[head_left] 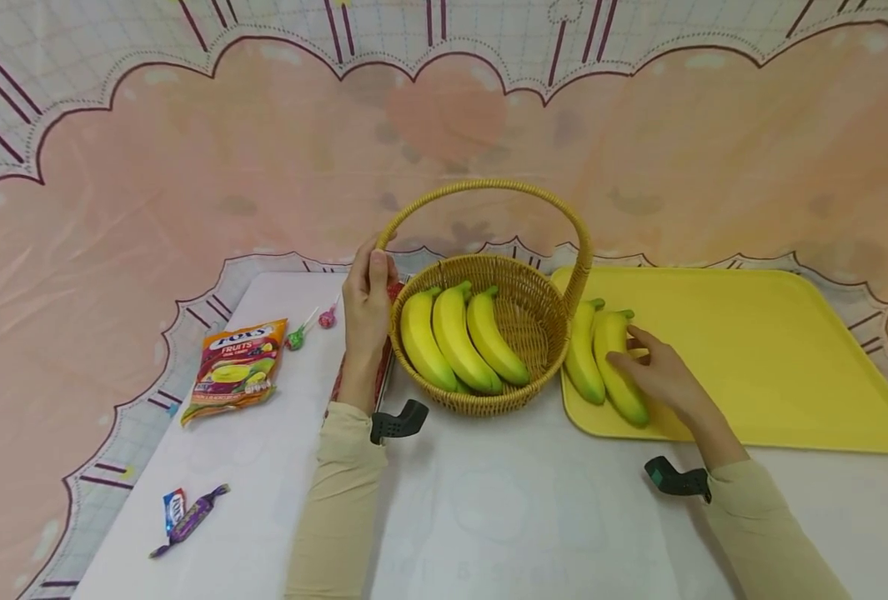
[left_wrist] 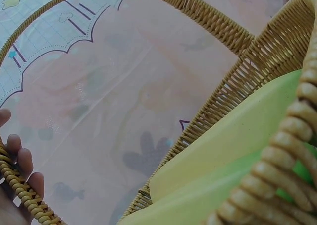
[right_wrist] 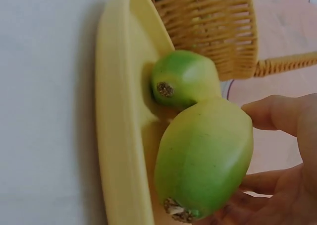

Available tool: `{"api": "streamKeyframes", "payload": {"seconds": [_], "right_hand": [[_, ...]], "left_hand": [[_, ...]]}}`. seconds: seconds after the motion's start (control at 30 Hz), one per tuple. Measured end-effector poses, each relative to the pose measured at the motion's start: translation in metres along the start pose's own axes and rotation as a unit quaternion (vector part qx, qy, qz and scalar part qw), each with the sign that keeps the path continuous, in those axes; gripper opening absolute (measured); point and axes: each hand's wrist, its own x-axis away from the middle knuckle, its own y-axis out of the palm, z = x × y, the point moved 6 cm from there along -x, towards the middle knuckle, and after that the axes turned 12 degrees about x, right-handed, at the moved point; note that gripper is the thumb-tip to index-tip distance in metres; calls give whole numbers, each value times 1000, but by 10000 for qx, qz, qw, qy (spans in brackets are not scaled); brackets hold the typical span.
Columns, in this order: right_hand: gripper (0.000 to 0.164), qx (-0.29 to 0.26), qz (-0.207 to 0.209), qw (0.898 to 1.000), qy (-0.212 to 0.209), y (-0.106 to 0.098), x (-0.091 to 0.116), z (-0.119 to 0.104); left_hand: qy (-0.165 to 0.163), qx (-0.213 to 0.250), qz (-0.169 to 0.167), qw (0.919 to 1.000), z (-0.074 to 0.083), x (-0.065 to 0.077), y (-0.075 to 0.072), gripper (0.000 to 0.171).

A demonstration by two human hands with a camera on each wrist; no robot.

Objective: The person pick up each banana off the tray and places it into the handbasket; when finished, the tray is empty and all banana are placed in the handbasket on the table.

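A wicker basket (head_left: 479, 403) with a tall arched handle (head_left: 489, 185) holds several yellow bananas (head_left: 454, 337) with green tips. My left hand (head_left: 367, 302) grips the left side of that handle; in the left wrist view its fingers (left_wrist: 25, 160) curl round the woven cane. Right of the basket, two bananas lie side by side on a yellow tray (head_left: 751, 358). My right hand (head_left: 657, 367) holds the outer banana (head_left: 614, 358), thumb on one side and fingers on the other. The inner banana (head_left: 582, 354) lies against it, close to the basket wall.
Left of the basket lie an orange candy bag (head_left: 237, 367), a green lollipop (head_left: 296, 337) and a pink lollipop (head_left: 327, 317). A purple wrapped candy (head_left: 190, 521) and a small blue-and-red packet (head_left: 174, 507) sit nearer the front. A red patterned object (head_left: 385, 375) is partly hidden behind my left arm.
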Motion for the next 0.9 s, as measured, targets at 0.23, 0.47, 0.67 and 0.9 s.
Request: {"api": "streamKeyframes", "payload": {"seconds": [0.23,0.47,0.67,0.9], "right_hand": [[81,66,177,9997,-141,-3,21,-8],[74,170,417,9970,-622,-3,46,-26],[71,182,384,9915,-1228,-3,65,-52],[69,163,296,9852,-1682,-3,73,-84]], "left_hand": [[-5,-100,28,9999,1,0,-1,30],[-54,-41,12,10000,1,-1,-1,31],[-103,-88,36,9999,1,-2,-1,32],[-116,-117,38,9999,0,-3,0,31]]}}
